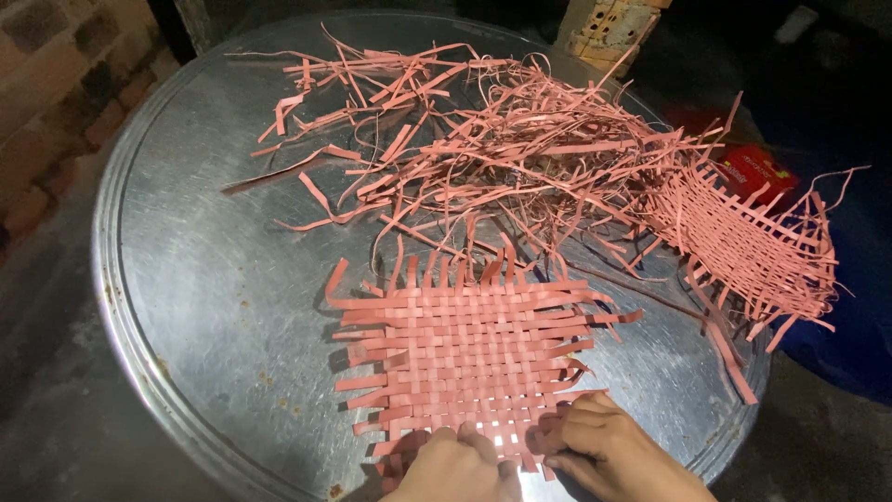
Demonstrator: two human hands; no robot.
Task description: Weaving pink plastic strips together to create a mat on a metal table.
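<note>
A flat woven mat (465, 349) of pink strips lies on a round metal tray (186, 279), with loose strip ends sticking out on all sides. My left hand (455, 465) presses on the mat's near edge, fingers curled over the strips. My right hand (609, 446) rests beside it on the mat's near right corner, fingertips pinching at the weave. Whether either hand grips a single strip is hidden by the fingers.
A tangled heap of loose pink strips (483, 139) covers the far half of the tray. A second, looser woven piece (753, 242) hangs over the right rim. Bricks (609, 28) stand behind, a red box (757, 172) at right, and a brick wall (56, 93) at left.
</note>
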